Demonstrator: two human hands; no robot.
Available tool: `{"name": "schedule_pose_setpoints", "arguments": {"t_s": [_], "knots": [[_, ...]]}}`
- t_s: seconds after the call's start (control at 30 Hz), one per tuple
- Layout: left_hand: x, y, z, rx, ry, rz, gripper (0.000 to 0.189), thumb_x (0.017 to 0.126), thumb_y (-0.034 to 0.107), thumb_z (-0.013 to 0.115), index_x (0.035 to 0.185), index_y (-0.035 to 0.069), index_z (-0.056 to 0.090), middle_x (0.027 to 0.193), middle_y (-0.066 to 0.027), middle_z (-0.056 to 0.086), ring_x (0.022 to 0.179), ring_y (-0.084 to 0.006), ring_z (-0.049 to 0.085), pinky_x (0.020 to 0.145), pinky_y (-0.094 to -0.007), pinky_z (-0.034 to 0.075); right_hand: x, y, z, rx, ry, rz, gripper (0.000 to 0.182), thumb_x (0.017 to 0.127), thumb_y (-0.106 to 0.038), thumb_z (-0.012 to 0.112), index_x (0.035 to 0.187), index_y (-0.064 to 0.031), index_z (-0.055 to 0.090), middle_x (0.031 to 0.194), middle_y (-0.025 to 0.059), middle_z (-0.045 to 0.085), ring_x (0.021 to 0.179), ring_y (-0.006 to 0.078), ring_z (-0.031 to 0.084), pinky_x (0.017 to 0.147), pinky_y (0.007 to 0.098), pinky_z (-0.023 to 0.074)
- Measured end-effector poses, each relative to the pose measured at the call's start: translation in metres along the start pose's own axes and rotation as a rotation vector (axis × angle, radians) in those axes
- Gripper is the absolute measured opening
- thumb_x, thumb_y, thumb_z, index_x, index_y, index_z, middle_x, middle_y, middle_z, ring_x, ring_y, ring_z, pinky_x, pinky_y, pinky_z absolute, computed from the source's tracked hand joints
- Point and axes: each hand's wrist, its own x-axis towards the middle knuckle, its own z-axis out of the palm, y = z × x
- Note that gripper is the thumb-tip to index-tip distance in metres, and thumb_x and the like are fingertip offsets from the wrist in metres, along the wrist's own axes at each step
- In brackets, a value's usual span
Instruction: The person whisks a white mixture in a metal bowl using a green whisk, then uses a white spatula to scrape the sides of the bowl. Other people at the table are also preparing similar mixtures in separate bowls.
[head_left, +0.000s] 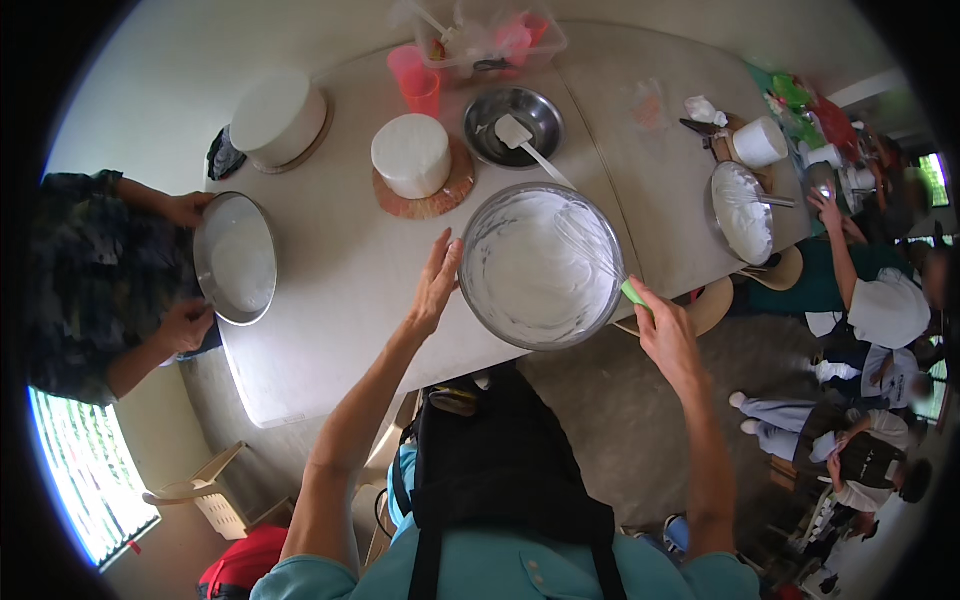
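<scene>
In front of me a large steel mixing bowl stands at the table's near edge, holding white whipped cream or icing. My right hand grips the green handle of a wire whisk, whose wires rest in the bowl toward its right side. My left hand is at the bowl's left rim with the fingers extended; it holds nothing. Behind the bowl, a white spatula leans in a smaller steel bowl. A white round cake or cake form sits on a round board to the left.
Another white round form stands on a board at the back left. At the left, a person's hands hold a steel bowl. Pink cups and a plastic bin are at the back. Rightward sits a cream-filled bowl; people are beyond.
</scene>
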Motion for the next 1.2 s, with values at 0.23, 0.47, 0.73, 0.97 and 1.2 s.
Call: {"name": "schedule_pose_setpoints", "arguments": {"t_s": [0.23,0.47,0.73,0.97,1.2], "knots": [[0.019,-0.026,-0.007,0.024,-0.14,-0.194,0.082,0.089,0.063,0.042,0.147,0.01,0.017,0.141,-0.0152,0.037,0.118,-0.026,0.049,0.085,-0.0423,0.05,-0.032,-0.048,0.022,0.357,-0.285,0.224,0.033,0.084,-0.002,0.057,0.117,-0.0021,0.061,0.095,0.0196,0.068,0.08,0.0179,0.065,0.072,0.0267,0.0479],[0.027,-0.017,-0.002,-0.036,-0.314,-0.308,0.084,0.087,0.067,0.04,0.143,0.007,0.024,0.134,-0.0134,0.046,0.115,-0.0251,0.053,0.09,-0.0421,0.049,-0.027,-0.013,0.05,0.265,-0.023,0.245,0.033,0.085,-0.005,0.056,0.118,-0.0029,0.059,0.086,0.0233,0.064,0.061,0.0317,0.059,0.061,0.0338,0.0468],[0.022,-0.023,-0.008,-0.052,-0.237,-0.325,0.092,0.083,0.07,0.044,0.141,0.002,0.024,0.133,-0.016,0.043,0.112,-0.0256,0.052,0.084,-0.0411,0.05,-0.012,-0.063,0.022,0.233,-0.038,0.16,0.033,0.085,-0.004,0.055,0.117,-0.0024,0.059,0.074,0.0213,0.062,0.062,0.0338,0.06,0.058,0.037,0.0455],[0.01,-0.037,-0.022,-0.094,-0.086,-0.304,0.086,0.087,0.064,0.045,0.142,0.002,0.023,0.137,-0.0143,0.041,0.12,-0.0242,0.047,0.094,-0.0397,0.045,-0.04,-0.064,0.038,0.458,-0.261,0.191,0.038,0.083,-0.004,0.056,0.121,-0.0046,0.057,0.065,0.021,0.056,0.052,0.0291,0.053,0.052,0.0377,0.0421],[0.009,-0.028,-0.022,-0.11,-0.163,-0.312,0.082,0.089,0.063,0.043,0.142,0.003,0.025,0.136,-0.0121,0.043,0.119,-0.0225,0.048,0.093,-0.0383,0.046,-0.01,-0.041,0.057,0.38,-0.237,0.224,0.037,0.081,-0.008,0.06,0.118,-0.0057,0.06,0.088,0.0229,0.063,0.074,0.0319,0.064,0.068,0.0371,0.0493]]}}
